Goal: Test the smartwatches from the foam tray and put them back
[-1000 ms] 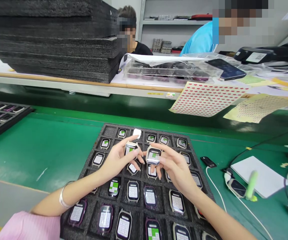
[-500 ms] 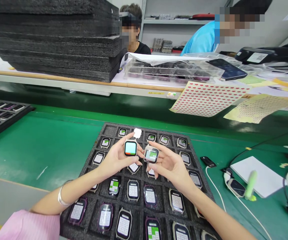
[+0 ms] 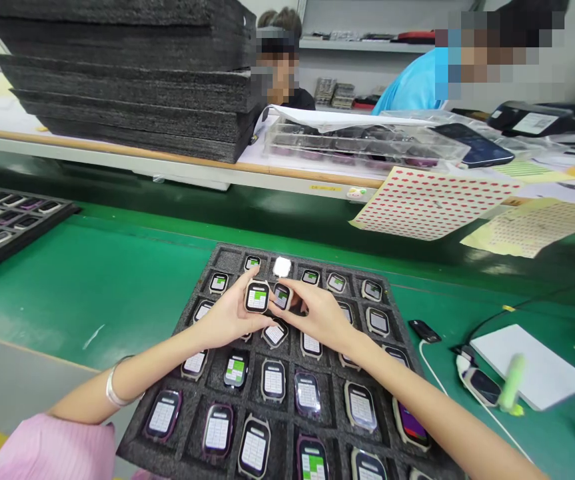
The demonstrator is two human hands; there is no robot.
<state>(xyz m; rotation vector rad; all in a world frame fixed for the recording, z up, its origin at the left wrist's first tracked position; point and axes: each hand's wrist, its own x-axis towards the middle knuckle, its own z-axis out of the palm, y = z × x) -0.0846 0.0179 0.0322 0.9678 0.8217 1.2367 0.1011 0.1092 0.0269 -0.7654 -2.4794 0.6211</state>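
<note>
My left hand [image 3: 234, 310] is closed on a smartwatch [image 3: 257, 297] without a strap, its lit screen white with green blocks. Right beside it, my right hand [image 3: 317, 310] pinches a second smartwatch [image 3: 282, 295], turned at an angle with a darker screen. Both are held over a black foam tray [image 3: 207, 373] whose compartments hold many strapless watches, most with lit screens. A watch [image 3: 274, 333] lies tilted in its compartment just under my hands. Behind them in the back row is a bright white piece [image 3: 282, 267].
A second foam tray [image 3: 17, 230] of watches lies at the left. Stacked black foam [image 3: 132, 80] and clear plastic boxes [image 3: 362, 143] stand on the shelf ahead. At the right are a white box [image 3: 532, 367], cables and a green tool [image 3: 513, 383]. Two people are beyond the shelf.
The left watch's screen has gone from pale cyan with a red strip to white with green blocks. My right hand has moved left and turned its watch sideways. The view has shifted slightly.
</note>
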